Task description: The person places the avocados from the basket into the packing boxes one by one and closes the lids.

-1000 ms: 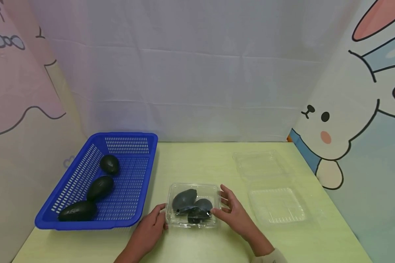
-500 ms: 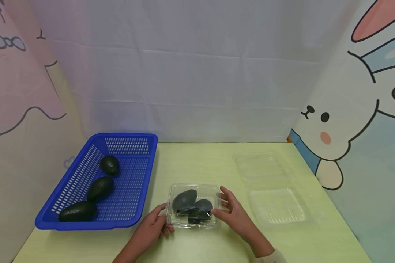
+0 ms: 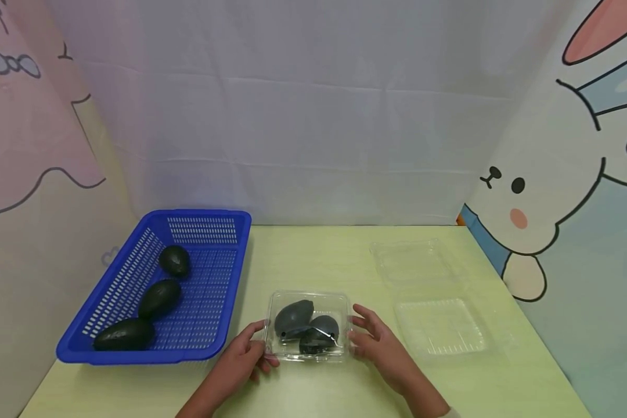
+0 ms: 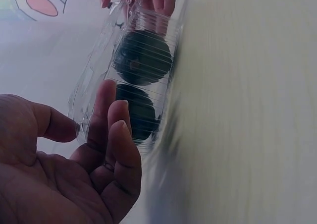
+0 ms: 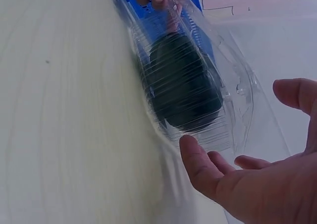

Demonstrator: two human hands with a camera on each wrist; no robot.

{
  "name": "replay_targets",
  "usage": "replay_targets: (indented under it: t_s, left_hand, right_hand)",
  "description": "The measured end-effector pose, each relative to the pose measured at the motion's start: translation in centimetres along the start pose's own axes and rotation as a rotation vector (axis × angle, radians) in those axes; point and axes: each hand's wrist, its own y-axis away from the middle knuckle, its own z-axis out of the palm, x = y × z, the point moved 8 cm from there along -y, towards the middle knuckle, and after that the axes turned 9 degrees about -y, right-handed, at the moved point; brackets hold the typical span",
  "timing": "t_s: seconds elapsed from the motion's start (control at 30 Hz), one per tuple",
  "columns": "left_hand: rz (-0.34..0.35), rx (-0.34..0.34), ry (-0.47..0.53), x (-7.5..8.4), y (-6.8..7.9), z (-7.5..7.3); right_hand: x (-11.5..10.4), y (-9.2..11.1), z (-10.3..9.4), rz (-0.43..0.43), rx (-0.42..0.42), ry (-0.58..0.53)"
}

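Observation:
A clear plastic clamshell box (image 3: 308, 297) with its lid down stands on the table, dark green avocados (image 3: 294, 318) inside. My left hand (image 3: 238, 358) pinches the box's near left corner, thumb at the rim and fingers below it, as the left wrist view shows. On the opposite side, my right hand (image 3: 389, 354) has its fingers relaxed along the box's right wall. In the right wrist view the thumb (image 5: 294, 95) stands away from the box, while the index fingertip (image 5: 188, 143) is right at its ribbed lower wall.
To the left is a blue plastic basket (image 3: 237, 278) with three avocados (image 3: 159, 300) along its left side. An unfolded, see-through clamshell box (image 3: 441, 325) lies on the table (image 3: 313, 249) at right. Printed curtains hang behind and at both sides.
The right hand has shifted slightly right, its thumb moving off the lid's edge to the box's side. Left fingers have slid further under the near left corner. The box has barely moved.

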Motion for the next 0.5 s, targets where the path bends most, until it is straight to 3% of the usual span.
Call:
replay_targets:
  t_s: [0.23, 0.5]
  left_hand:
    - [-0.009, -0.003, -0.001, 0.3, 0.0, 0.1]
    - [-0.019, -0.006, -0.013, 0.3, 0.1, 0.1]
  right_hand:
    - [0.5, 0.8, 0.0, 0.078, -0.009, -0.108]
    - [1.2, 1.0, 0.0, 0.133, -0.029, -0.114]
